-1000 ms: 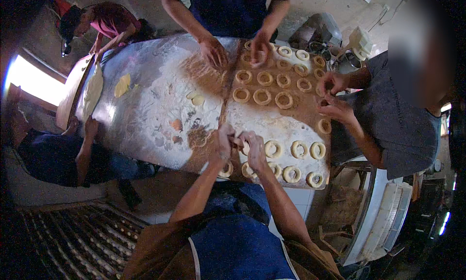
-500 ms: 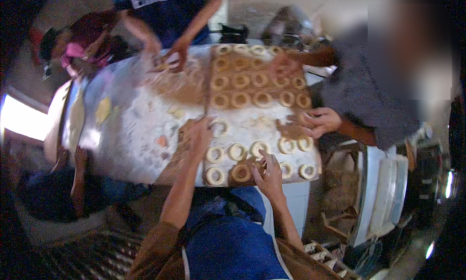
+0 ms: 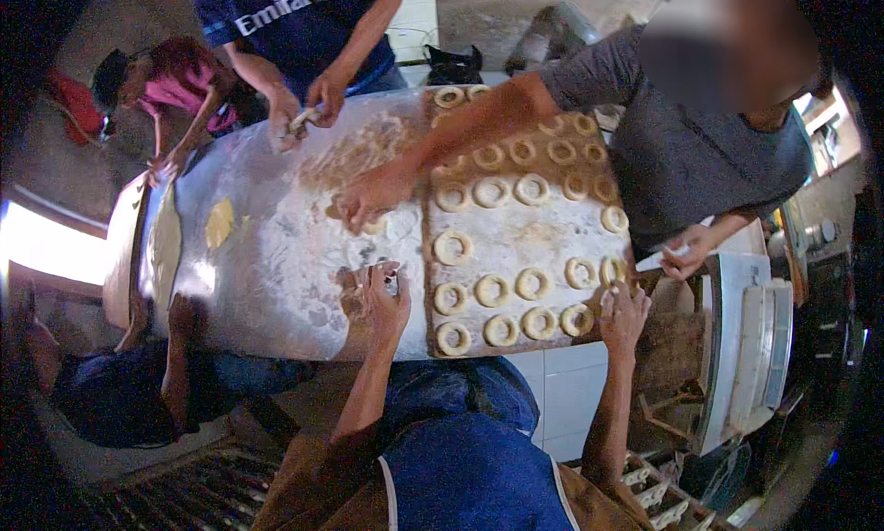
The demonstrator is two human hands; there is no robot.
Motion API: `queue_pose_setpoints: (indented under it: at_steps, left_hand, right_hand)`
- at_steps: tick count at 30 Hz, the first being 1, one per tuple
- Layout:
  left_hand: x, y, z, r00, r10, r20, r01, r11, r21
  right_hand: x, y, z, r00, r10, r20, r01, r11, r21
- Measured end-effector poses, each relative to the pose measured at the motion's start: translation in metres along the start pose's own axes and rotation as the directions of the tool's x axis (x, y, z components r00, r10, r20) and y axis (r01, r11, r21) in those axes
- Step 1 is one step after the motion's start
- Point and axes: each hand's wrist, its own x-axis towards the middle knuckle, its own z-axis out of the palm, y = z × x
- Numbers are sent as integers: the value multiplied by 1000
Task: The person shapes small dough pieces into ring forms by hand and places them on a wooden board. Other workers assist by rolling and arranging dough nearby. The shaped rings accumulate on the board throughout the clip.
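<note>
Mainly, crowding is the hazard at the right end of the worktop (image 3: 267,291). The dough rings (image 3: 532,287) are laid in rows on a floured brown sheet (image 3: 502,225), and the rightmost ring (image 3: 612,271) lies near the sheet's right edge, just beyond the fingertips of the right hand (image 3: 624,312). A careless push there could squash the ring out of round or nudge it over the edge; thin flour underneath might make it stick and stretch. Second risk, as judged: a co-worker's forearm (image 3: 497,116) spans the far rows, and a low sleeve or elbow could smear rings below it. Hand state: right – about half open, fingers spread and bent downward; contact with the ring looks likely but is not certain, and whatever lies under the palm is hidden. Left hand (image 3: 385,296) – thumb and fingers curved with a gap between, over the floury worktop left of the sheet; something small and greyish shows in the gap, but cannot tell whether it is gripped or merely lies behind.
</note>
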Motion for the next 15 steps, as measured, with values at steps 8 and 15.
queue_pose_setpoints:
  at_steps: [8,15]
  left_hand:
    - [35,-36,-28,990,-81,-115,93,990,108]
    - [73,-50,-8,986,125,-108,-100,973,207]
  right_hand:
    - [15,-17,-8,931,277,236,-291,957,24]
    - [-13,-81,-32,980,166,107,-191,935,299]
